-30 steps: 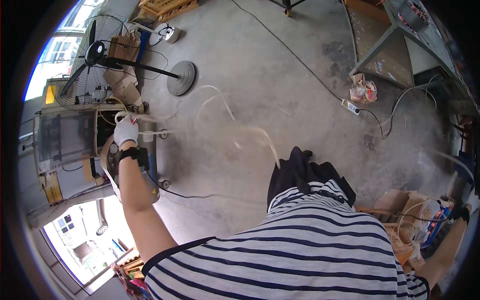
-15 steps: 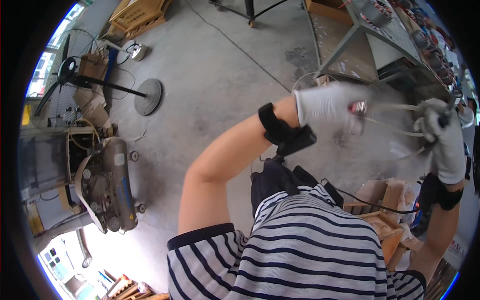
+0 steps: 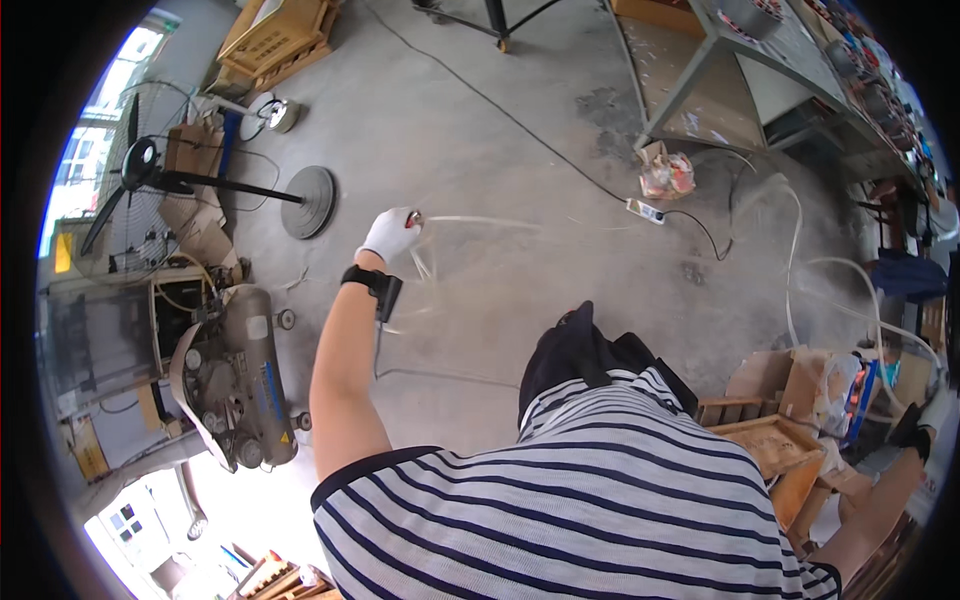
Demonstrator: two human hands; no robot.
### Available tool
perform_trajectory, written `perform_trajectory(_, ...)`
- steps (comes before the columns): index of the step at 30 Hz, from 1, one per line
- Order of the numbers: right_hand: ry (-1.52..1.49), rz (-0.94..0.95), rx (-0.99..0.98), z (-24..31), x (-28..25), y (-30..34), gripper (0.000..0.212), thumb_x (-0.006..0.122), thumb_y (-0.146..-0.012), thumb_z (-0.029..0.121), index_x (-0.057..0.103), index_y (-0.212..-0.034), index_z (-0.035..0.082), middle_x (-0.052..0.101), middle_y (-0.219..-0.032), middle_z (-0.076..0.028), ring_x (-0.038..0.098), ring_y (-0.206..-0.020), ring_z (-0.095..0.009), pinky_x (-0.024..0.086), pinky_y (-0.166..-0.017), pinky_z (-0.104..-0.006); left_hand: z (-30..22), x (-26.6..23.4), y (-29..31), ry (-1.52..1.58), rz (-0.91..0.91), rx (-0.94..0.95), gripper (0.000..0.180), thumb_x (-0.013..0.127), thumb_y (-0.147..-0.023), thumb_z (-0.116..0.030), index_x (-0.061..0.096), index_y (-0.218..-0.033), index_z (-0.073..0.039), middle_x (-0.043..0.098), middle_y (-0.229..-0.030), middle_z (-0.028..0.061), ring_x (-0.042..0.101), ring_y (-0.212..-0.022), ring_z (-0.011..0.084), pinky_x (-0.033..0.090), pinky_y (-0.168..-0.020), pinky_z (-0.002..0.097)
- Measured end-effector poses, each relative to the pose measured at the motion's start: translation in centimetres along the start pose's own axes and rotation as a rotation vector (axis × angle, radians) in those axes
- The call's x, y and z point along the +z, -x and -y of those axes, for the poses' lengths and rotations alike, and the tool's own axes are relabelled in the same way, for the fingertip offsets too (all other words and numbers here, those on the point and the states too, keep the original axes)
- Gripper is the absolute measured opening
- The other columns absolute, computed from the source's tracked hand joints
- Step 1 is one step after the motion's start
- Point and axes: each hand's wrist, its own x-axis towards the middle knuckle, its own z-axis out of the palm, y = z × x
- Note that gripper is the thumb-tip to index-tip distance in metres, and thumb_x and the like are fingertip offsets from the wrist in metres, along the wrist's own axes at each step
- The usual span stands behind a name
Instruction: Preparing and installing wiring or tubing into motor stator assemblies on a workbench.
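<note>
- The left hand (image 3: 392, 234), in a white glove, is closed in a fist around the end of a clear plastic hose (image 3: 500, 222), held out over the grey concrete floor (image 3: 470, 120).
- The hose runs right from that fist, blurred, toward the far right.
- The right hand (image 3: 935, 412) sits at the right rim, gloved; whether it grips cannot be told.
- A crumpled orange-and-white bag (image 3: 667, 176) lies far right beside a white power strip (image 3: 645, 210).
- Brown cardboard boxes (image 3: 775, 375) sit near right; a grey air compressor (image 3: 235, 375) stands left.

Left hand (image 3: 391, 234) fisted, arm outstretched; right hand (image 3: 936, 410) barely visible
</note>
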Motion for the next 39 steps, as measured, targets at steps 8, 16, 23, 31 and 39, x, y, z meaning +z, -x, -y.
perform_trajectory(8, 0.046, 1.032, -0.246, 21.4, 37.3, 38.8, 0.026, 0.057, -0.084, 0.021, 0.064, -0.101, 0.003, 0.066, -0.085, -0.002, 0.061, -0.069, -0.008, 0.038, -0.045, -0.02, -15.5, -1.9, 8.7, -0.039, -0.548, 0.371, 0.026, 0.062, -0.068, -0.007, 0.064, -0.093, -0.012, 0.06, -0.08, 0.0066, 0.057, -0.071, 0.0242, 0.048, -0.06, 0.0346)
perform_trajectory(16, -0.155, 1.68, -0.154, 27.6, 46.9, 52.5, 0.027, 0.053, -0.088, 0.021, 0.063, -0.096, -0.003, 0.064, -0.083, -0.008, 0.059, -0.072, -0.011, 0.046, -0.063, -0.0261, -26.7, 2.2, 9.5, 0.003, -0.616, 0.668, 0.039, 0.059, -0.063, -0.014, 0.062, -0.101, -0.007, 0.055, -0.089, 0.0027, 0.054, -0.071, 0.0194, 0.047, -0.058, 0.0317)
perform_trajectory(23, -0.312, 1.688, 0.19, 26.7, 45.4, 52.0, 0.032, 0.055, -0.083, 0.01, 0.057, -0.112, -0.004, 0.062, -0.089, -0.004, 0.056, -0.075, -0.008, 0.045, -0.068, -0.0203, -28.0, 3.8, 8.4, 0.033, -0.485, 0.886, 0.039, 0.06, -0.062, -0.014, 0.063, -0.1, -0.006, 0.056, -0.099, 0.0034, 0.054, -0.074, 0.0178, 0.049, -0.061, 0.03)
perform_trajectory(31, -0.561, 1.603, 0.599, 23.7, 44.0, 50.2, 0.039, 0.054, -0.083, 0.005, 0.05, -0.121, -0.003, 0.062, -0.088, -0.004, 0.058, -0.073, -0.01, 0.049, -0.067, -0.0248, -28.7, 3.7, 8.3, 0.264, -0.457, 0.925, 0.033, 0.064, -0.061, -0.009, 0.064, -0.094, -0.01, 0.057, -0.099, 0.0081, 0.058, -0.079, 0.0215, 0.05, -0.065, 0.0346)
perform_trajectory(39, -0.627, 1.488, 0.5, 23.3, 43.0, 49.2, 0.034, 0.054, -0.083, 0.007, 0.054, -0.117, 0.0, 0.061, -0.085, -0.004, 0.057, -0.066, -0.009, 0.047, -0.061, -0.0229, -31.0, 1.7, 2.9, 1.541, 0.603, -0.073, 0.024, 0.054, -0.088, -0.023, 0.06, -0.101, -0.003, 0.044, -0.062, -0.0055, 0.033, -0.045, 0.0032, 0.026, -0.041, 0.0206)
